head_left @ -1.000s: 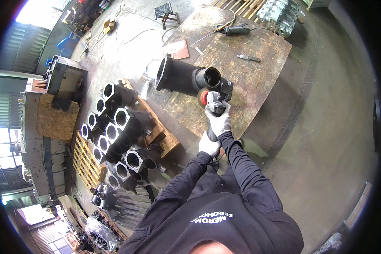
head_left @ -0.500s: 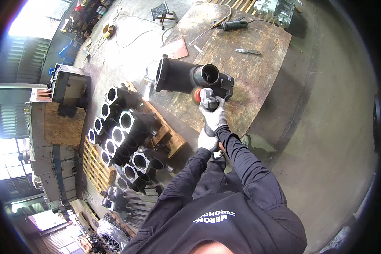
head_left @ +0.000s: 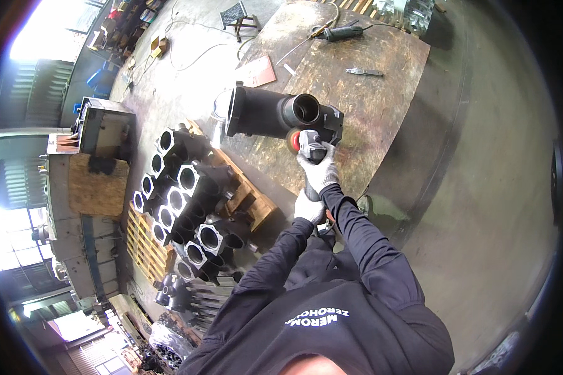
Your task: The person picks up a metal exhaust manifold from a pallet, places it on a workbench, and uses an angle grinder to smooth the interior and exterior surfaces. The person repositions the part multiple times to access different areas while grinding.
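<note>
Stacked castings [head_left: 187, 206]: dark flanged pipe housings piled on a wooden pallet [head_left: 145, 249], left of the surface.
Workpiece [head_left: 275, 114]: black cast pipe fitting with square flange, lying on its side on the worn wooden surface [head_left: 381, 94]. Judged heavy, rigid, rough, not fragile; best lifted two-handed at flange and socket end.
Left hand [head_left: 309, 207]: gloved, closed around the rear handle of the angle grinder [head_left: 308, 147].
Right hand [head_left: 319, 172]: gloved, clamped on the grinder body; red disc touches the fitting.
Spare grinder [head_left: 343, 32]: far edge, well apart.
</note>
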Motion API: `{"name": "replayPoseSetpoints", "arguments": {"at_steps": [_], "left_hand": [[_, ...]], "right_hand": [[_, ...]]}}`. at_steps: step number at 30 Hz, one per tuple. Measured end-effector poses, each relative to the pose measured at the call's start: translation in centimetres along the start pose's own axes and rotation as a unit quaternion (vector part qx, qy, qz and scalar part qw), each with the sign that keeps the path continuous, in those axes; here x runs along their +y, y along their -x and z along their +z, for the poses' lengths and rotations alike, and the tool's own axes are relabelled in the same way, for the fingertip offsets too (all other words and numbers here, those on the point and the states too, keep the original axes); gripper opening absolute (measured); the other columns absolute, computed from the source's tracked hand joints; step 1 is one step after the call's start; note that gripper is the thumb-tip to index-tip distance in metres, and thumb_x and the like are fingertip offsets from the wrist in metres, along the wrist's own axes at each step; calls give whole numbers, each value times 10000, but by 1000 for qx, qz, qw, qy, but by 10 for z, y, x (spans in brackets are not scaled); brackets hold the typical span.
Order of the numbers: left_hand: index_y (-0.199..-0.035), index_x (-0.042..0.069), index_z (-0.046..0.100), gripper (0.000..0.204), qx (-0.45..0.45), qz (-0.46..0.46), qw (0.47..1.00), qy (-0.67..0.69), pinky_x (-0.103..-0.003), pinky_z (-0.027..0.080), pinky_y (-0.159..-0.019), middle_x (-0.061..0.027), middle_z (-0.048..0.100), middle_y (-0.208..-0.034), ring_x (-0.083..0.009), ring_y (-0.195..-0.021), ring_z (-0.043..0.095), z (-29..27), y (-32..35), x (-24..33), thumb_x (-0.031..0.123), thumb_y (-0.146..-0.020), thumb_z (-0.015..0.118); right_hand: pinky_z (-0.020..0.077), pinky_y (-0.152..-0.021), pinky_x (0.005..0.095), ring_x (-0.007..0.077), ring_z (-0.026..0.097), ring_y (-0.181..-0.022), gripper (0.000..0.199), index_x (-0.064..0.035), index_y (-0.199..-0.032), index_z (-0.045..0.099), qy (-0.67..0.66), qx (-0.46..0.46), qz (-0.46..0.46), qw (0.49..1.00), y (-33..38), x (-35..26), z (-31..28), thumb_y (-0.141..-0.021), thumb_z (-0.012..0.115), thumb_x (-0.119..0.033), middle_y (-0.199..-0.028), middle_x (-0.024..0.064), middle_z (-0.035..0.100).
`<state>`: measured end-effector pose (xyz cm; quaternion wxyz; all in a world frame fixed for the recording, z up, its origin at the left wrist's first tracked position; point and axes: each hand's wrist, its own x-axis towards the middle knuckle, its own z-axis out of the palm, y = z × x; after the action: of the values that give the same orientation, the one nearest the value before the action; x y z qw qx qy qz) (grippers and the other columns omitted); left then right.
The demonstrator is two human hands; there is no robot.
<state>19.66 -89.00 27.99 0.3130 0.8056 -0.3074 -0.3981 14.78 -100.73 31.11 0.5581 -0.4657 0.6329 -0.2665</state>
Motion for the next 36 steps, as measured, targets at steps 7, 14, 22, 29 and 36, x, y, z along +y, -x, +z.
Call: {"name": "replayPoseSetpoints", "arguments": {"at_steps": [7, 14, 22, 29, 36], "left_hand": [[-1149, -20, 594, 456, -12, -12, 999, -27, -436, 517, -915, -278, 684, -1081, -416, -1068, 669, 6, -7, -7, 234, -778, 676], [-1152, -32, 602, 508, -40, -31, 996, -67, -380, 529, -851, -204, 711, -1028, -292, -970, 689, 20, -15, 8, 309, -804, 746], [-1195, -24, 566, 604, -61, -11, 993, -102, -443, 514, -934, -301, 679, -1105, -419, -1084, 668, 14, 8, 34, 337, -750, 755], [-1200, -18, 597, 515, -57, 4, 997, -52, -360, 529, -859, -168, 706, -1088, -246, -999, 675, -3, -10, -2, 244, -793, 773], [-1239, -16, 573, 629, -75, 14, 994, -72, -413, 511, -940, -272, 688, -1135, -388, -1112, 668, -17, -7, -9, 319, -750, 785]], "right_hand": [[527, -910, 505, 433, 672, -1079, 858, -157, -1405, 369, -61, 19, -37, 997, -11, 12, 6, -754, 855, -435, -1187, 233, 670], [513, -936, 439, 317, 646, -1075, 808, -78, -1346, 407, -67, 49, -13, 996, -23, 17, -13, -755, 883, -356, -1172, 199, 650], [527, -900, 435, 300, 675, -1020, 774, -102, -1331, 410, -142, 86, -39, 985, -13, 20, -27, -758, 883, -320, -1152, 181, 658], [531, -893, 494, 417, 684, -1044, 839, -152, -1382, 387, -89, 64, -5, 994, -1, 13, -7, -754, 860, -447, -1174, 240, 671], [528, -908, 471, 349, 679, -1051, 833, -119, -1360, 410, -105, 100, 20, 989, 13, 5, -5, -745, 886, -417, -1162, 207, 669]]}}
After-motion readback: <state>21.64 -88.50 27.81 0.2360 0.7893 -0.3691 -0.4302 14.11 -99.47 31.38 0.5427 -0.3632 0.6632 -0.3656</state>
